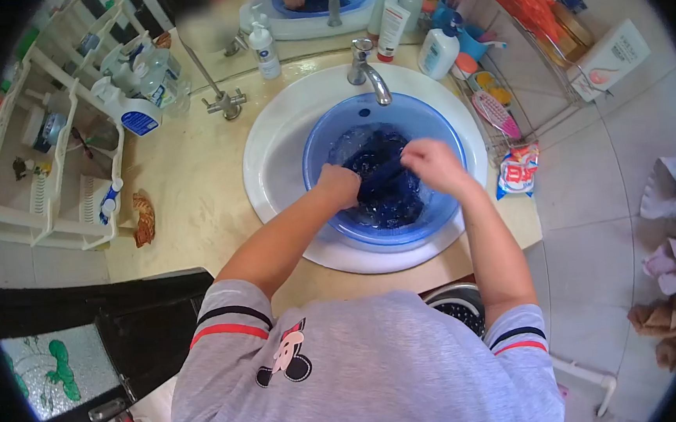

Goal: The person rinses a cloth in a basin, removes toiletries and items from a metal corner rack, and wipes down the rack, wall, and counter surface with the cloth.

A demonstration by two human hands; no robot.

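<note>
A translucent blue basin (pixel 433 118) sits inside the white oval sink (pixel 272 161), beneath the metal faucet (pixel 371 71). Dark navy cloth (pixel 396 199) lies wet in the water of the basin. My left hand (pixel 339 186) is closed on the cloth at the basin's left side. On the right, my right hand (pixel 433 163) pinches another part of it, raised a little above the water. A dark stretch of cloth spans between both hands. The fingertips of my left hand are partly hidden.
A white shelf rack (pixel 61 168) and a spray bottle (pixel 131 108) stand at left. Behind the sink are a pump bottle (pixel 440 51) and a white tube (pixel 394 31). A detergent bag (pixel 518 171) and pink brush (pixel 496 114) lie right. A mirror backs the counter.
</note>
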